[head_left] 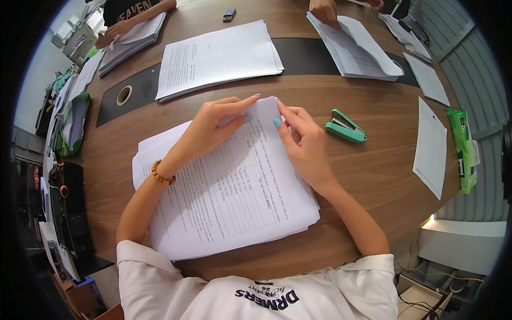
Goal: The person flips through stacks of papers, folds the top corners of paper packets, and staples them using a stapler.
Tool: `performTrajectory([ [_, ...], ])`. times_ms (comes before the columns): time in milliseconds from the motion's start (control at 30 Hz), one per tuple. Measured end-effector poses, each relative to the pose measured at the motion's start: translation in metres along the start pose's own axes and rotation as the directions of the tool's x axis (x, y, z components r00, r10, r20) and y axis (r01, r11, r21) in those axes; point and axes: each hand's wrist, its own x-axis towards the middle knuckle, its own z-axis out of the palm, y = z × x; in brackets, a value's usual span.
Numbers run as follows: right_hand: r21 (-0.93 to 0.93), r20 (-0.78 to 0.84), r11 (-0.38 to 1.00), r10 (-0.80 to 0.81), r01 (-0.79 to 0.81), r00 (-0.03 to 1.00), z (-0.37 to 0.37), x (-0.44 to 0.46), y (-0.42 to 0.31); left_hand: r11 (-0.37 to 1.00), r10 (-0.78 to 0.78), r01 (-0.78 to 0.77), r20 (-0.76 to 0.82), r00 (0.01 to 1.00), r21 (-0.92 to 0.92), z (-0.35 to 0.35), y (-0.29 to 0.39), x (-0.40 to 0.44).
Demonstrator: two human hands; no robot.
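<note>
Okay, main stack [224, 205] sits mid-frame on the bench [386, 160], slightly skewed, edges not flush, printed text and a ruled grid on the top sheet. Its narrow far corner points up to the centre of the frame, both hands on it.

Left hand [216, 120]: thumb and index tips apart, thumb on the top sheet, index reaching the far edge, other fingers curled. Beaded bracelet [162, 173] on that wrist. Right hand [309, 141]: thumb over the sheet, index at the right side of the same corner, can't tell if paper is pinched between them.

Teal stapler [345, 129] just right of the right hand, on the bench. Tape roll [124, 95] left of centre, on the dark strip [301, 56]. Second stack [218, 61] beyond the main one, upper centre, lying partly over the strip. Small device [229, 14] at the top.

Upper left: a co-worker's hands [118, 32] at another stack [136, 40]. Upper right: a person's hand [324, 12] touching a stack with its top sheets curled [357, 50]. Right side: loose sheet [431, 152], green pack [463, 152] beside it near the bench edge
</note>
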Motion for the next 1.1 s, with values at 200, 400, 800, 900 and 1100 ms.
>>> performTrajectory([
  [200,-0.010,-0.013,1.000,-0.027,0.027,1.000,0.003,0.001,0.002,1.000,0.025,-0.025,-0.020,0.999,-0.007,0.001,-0.001,0.002],
  [400,0.002,-0.025,1.000,-0.014,0.015,1.000,0.008,0.004,0.005,0.999,0.011,-0.013,-0.033,0.999,-0.048,0.001,0.003,0.005],
  [800,0.092,-0.109,0.995,-0.022,0.032,0.994,0.010,0.012,0.015,0.998,-0.019,0.014,-0.079,0.997,-0.062,0.005,-0.006,0.010],
  [900,0.091,-0.116,0.995,-0.021,0.032,0.993,0.011,0.013,0.016,0.994,-0.029,0.019,-0.089,0.996,-0.105,0.008,-0.010,0.009],
  [1100,0.113,-0.114,0.993,-0.011,0.024,0.993,0.011,0.015,0.018,0.992,-0.052,0.043,-0.079,0.996,-0.115,0.007,-0.008,0.011],
])
